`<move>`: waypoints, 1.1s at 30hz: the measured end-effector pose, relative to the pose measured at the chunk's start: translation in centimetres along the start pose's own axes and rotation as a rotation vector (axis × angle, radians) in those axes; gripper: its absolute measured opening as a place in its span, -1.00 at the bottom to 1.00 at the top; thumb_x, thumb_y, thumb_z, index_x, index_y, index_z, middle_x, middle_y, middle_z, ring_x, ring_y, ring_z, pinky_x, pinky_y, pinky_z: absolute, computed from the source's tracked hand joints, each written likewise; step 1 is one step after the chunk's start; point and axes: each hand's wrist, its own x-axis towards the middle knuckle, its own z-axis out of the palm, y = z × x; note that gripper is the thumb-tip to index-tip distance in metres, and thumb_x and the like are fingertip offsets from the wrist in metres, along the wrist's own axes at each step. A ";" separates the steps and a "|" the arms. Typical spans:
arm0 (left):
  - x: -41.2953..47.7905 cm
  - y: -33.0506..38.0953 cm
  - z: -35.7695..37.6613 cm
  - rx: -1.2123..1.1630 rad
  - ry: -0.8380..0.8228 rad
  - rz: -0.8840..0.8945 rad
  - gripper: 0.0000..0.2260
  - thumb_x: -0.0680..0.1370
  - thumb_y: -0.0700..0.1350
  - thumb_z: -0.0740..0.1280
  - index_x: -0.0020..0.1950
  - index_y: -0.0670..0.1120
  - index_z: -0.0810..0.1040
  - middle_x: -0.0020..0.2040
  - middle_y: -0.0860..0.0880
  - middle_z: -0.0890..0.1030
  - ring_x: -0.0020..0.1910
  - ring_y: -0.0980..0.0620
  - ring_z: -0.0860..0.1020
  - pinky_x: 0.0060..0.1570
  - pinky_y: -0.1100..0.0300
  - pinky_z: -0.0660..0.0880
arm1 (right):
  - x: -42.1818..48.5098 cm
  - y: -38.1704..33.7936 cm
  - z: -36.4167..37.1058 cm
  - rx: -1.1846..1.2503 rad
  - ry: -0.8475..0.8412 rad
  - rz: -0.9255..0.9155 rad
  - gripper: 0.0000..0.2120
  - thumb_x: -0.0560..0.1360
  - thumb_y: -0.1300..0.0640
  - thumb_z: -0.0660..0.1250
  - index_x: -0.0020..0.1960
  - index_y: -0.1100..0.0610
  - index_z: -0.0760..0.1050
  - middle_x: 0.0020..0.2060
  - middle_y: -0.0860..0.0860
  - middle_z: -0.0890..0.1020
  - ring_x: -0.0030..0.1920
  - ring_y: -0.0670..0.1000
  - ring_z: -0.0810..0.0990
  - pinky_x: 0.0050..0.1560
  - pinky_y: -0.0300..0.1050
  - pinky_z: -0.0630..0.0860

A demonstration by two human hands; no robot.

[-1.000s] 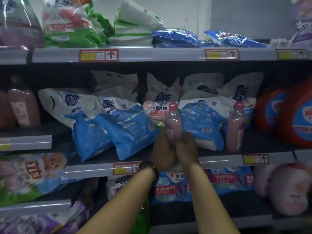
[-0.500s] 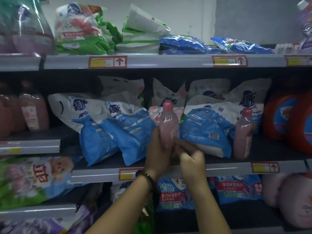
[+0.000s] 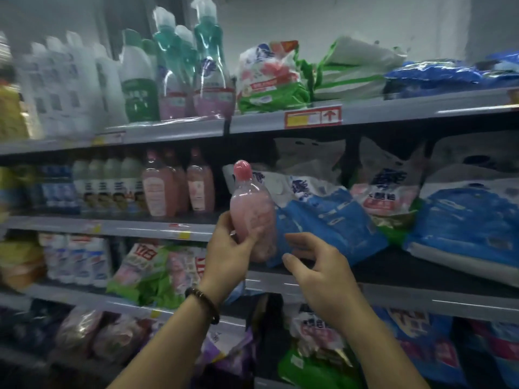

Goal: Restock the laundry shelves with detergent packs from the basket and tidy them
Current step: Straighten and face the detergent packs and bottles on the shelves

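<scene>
My left hand [image 3: 229, 249] grips a pink bottle [image 3: 251, 211] with a round pink cap, held upright in front of the middle shelf [image 3: 393, 290]. Just to its right, my right hand [image 3: 316, 266] hovers with fingers spread and loosely bent, holding nothing. Behind the bottle, blue-and-white detergent packs [image 3: 325, 220] lie slumped on the middle shelf. Several matching pink bottles [image 3: 179, 188] stand further left on the same level. No basket is in view.
The top shelf [image 3: 280, 122] carries white bottles [image 3: 73, 82], green-capped bottles [image 3: 196, 63] and green-and-white packs [image 3: 269, 77]. Lower shelves hold more packs [image 3: 146, 270] and bags. A red price tag [image 3: 313, 117] marks the top shelf's edge.
The view has swung left, showing more shelving on that side. My left hand has carried the pink bottle up and leftward. My right hand has let go of it and now hovers beside it.
</scene>
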 end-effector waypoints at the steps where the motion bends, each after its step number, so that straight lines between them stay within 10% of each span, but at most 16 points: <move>1: 0.7 0.0 -1.6 -0.008 0.005 -0.001 -0.66 0.55 -0.18 0.52 0.25 0.03 0.53 0.13 0.03 0.70 0.02 0.19 0.70 0.01 0.14 0.69 | 0.1 -0.3 1.1 -0.015 -0.012 0.009 -0.73 0.60 0.01 0.42 0.28 -0.19 0.57 0.19 -0.26 0.62 0.22 -0.24 0.58 0.25 -0.14 0.57; 12: 10.7 -2.0 -12.4 0.022 0.079 -0.126 -0.63 0.58 -0.21 0.47 0.34 0.04 0.50 0.19 -0.04 0.69 0.16 -0.06 0.69 0.12 -0.12 0.68 | 3.4 -1.3 7.0 -0.112 -0.009 0.056 -0.67 0.62 0.01 0.40 0.37 -0.10 0.50 0.28 -0.19 0.57 0.31 -0.15 0.53 0.31 -0.18 0.45; 33: 15.3 -2.9 -11.5 0.378 0.121 -0.204 -0.52 0.60 -0.11 0.44 0.46 -0.05 0.33 0.37 -0.14 0.50 0.34 -0.23 0.53 0.26 -0.16 0.56 | 7.2 -0.9 6.9 -0.180 -0.016 0.017 -0.56 0.59 -0.09 0.41 0.43 -0.05 0.46 0.29 -0.12 0.57 0.31 -0.10 0.53 0.33 -0.15 0.47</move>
